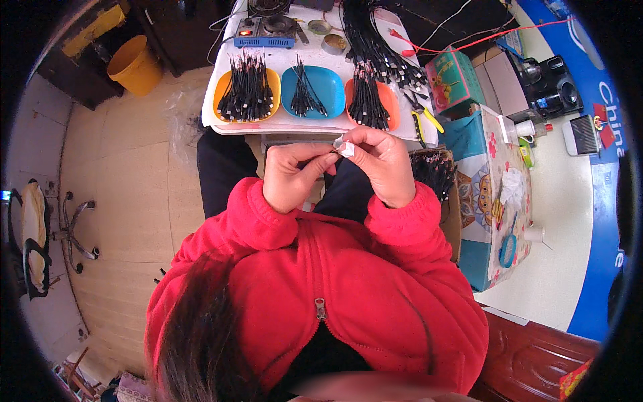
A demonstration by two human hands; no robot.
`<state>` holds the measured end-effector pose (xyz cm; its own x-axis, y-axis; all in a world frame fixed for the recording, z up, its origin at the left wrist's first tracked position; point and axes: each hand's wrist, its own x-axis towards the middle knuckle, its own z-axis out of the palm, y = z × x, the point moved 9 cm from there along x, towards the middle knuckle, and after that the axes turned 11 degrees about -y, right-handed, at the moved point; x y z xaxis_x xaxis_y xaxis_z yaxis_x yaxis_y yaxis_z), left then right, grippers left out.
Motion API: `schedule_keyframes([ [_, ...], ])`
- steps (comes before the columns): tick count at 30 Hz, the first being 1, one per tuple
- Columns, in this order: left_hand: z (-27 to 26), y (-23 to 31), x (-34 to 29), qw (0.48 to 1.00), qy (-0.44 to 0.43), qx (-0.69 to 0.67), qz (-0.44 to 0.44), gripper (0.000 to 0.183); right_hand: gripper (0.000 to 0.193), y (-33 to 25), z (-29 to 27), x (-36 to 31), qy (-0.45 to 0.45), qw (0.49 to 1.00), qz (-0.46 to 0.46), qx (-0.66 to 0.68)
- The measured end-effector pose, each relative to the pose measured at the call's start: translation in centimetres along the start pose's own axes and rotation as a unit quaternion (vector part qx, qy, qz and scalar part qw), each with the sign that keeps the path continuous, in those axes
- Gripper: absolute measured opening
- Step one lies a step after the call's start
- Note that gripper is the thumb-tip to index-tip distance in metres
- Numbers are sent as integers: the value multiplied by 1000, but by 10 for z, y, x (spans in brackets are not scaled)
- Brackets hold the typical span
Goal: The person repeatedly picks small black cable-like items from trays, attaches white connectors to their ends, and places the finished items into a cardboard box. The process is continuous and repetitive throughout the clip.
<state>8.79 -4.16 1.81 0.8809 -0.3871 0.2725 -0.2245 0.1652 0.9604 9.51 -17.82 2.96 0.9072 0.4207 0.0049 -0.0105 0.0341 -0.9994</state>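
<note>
Both of my hands meet just in front of the table's near edge, fingertips close together. My right hand (pixel 387 164) pinches a small white piece (pixel 346 149) that looks like crumpled paper or tissue. Beside it my left hand (pixel 289 173) is closed, thumb against forefinger, at the edge of that piece; what its fingertips grip is too small to tell. Beyond the hands stand three trays of short black cables: a yellow tray (pixel 217 107) and an orange tray (pixel 395 114), both heaped, and a blue tray (pixel 329 84) with fewer cables.
On the white table (pixel 221 127) stand a blue heating device (pixel 264 41) and a round tin (pixel 333 44), with a large bundle of black cables (pixel 375 40) behind. Yellow-handled pliers (pixel 432 122) lie at the right. A box of cables (pixel 435 171) sits below, beside a cloth-covered stand (pixel 499 221).
</note>
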Motion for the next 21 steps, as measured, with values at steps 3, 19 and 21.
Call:
schedule_keyframes([
  [3, 6, -7, -5, 991, -21, -126, -45, 12, 13, -4, 5, -8, -3, 997, -11, 76],
  [19, 26, -9, -17, 966, -123, -204, -97, 14, 22, 14, 34, -18, -129, 934, 38, 330],
  [21, 28, -12, -16, 971, -119, -190, -85, 14, 28, 28, 39, -13, -161, 907, 55, 384],
])
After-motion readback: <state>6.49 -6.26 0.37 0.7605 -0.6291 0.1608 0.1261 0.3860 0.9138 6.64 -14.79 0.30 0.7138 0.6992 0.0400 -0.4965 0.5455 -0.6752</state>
